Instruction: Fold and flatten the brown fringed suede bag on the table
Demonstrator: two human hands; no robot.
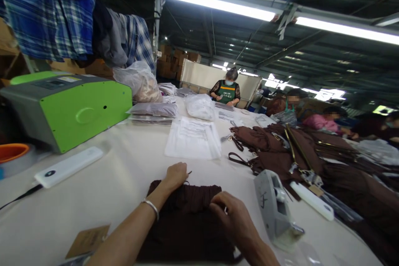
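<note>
Running crosswise: gathered edge (199, 195) of brown cloth (187, 232), right end pinched by nearer right hand (233, 211); left hand (176, 174) curled beyond, grip unclear.

Left of the garment (187, 224), bare surface (124, 162) offers a broad way through, bounded by a white device (70, 167) and, farther out, the machine (90, 112); a tag (89, 241) lies low on that side. Beyond the garment, a short gap ends at plastic bags (193, 139). Right of it, a grey tool (264, 203) obstructs, the brown pile (272, 160) behind.
</note>
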